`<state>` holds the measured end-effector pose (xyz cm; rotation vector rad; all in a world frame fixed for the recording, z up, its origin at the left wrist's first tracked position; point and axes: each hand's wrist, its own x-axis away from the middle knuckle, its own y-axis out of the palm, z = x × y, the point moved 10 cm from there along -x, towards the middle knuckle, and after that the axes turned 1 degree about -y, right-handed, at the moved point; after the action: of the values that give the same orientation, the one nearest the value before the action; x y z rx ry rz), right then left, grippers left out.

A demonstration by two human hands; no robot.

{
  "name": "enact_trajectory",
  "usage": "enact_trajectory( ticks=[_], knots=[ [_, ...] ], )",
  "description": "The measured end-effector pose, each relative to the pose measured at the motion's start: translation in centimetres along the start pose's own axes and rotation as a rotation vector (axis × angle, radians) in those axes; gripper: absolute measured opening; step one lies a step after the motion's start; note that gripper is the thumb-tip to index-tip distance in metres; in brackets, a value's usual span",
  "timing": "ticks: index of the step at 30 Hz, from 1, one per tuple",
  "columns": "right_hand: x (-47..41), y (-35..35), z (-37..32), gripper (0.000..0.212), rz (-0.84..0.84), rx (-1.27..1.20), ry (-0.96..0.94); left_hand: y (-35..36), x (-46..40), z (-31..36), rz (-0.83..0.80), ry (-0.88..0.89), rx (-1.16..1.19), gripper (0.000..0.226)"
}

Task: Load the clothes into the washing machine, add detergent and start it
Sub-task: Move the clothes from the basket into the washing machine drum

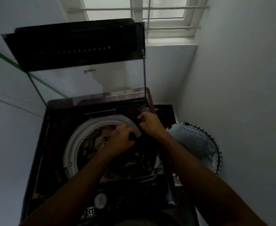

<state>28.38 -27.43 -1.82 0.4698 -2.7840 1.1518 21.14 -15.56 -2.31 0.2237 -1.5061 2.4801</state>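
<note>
Your left hand (122, 137) curls round a fold of dark garment (143, 144) at the right side of the drum mouth, fingers closed on the cloth, while your right hand (148, 123) pinches the same dark fabric a little farther back, against the drum's pale rim (72, 144). The garment drapes from both hands across the rim and down toward the mixed clothes (99, 142) already heaped in the tub of the top-loading washing machine (41, 160), its glass lid (78, 46) standing raised against the wall.

The cloth looks soft, limp and light: it should bunch rather than slide, and the loose hanging part is likely to catch on the rim if you take it only by an edge. Gathering it near the middle, where your left hand grips it, would let the rest follow into the drum.

Beside the machine on your right stands a zigzag-patterned laundry basket (197, 142); the dim light hides its contents. The control panel (101, 204) with its round button lies nearest you, untouched, and no detergent is visible, so loading appears to be the step in hand. A barred window (166, 17) sits above.
</note>
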Motion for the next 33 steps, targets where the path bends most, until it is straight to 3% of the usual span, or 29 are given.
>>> enact_trajectory(
  ticks=[5,9,12,14,16,22,25,27,30,33],
  knots=[
    [0.7,-4.0,8.8,0.027,0.130,0.026,0.211,2.3,-2.7,5.8,-0.095,0.102,0.192,0.042],
    [3.5,-0.6,17.1,0.035,-0.061,-0.122,0.403,4.2,-3.8,6.7,-0.092,0.064,0.261,0.035],
    [6.2,2.3,18.7,0.043,-0.247,-0.215,0.480,4.2,-4.1,6.3,-0.024,0.017,0.315,0.032],
    [7.1,3.4,18.9,0.030,-0.312,-0.213,0.489,4.2,-4.1,6.2,-0.019,-0.003,0.346,0.030],
    [6.5,3.7,19.2,0.020,-0.224,-0.250,0.485,4.4,-4.0,6.1,-0.027,-0.017,0.359,0.028],
    [5.5,-0.6,18.6,0.031,0.180,-0.345,0.557,4.1,-3.6,6.4,-0.038,0.007,0.365,0.019],
    [5.2,-3.8,16.1,0.021,0.366,-0.349,0.460,3.8,-3.6,6.4,-0.030,0.012,0.345,0.018],
    [4.7,-5.6,13.1,0.015,0.448,-0.375,0.379,3.0,-3.5,6.5,0.007,0.011,0.377,0.035],
    [4.1,-7.9,7.1,0.020,0.552,-0.429,0.208,1.8,-3.3,7.1,0.001,0.048,0.545,0.083],
    [4.1,-8.9,0.4,0.026,0.578,-0.478,0.023,-0.8,-2.7,7.3,0.072,0.089,0.597,0.098]
  ],
)
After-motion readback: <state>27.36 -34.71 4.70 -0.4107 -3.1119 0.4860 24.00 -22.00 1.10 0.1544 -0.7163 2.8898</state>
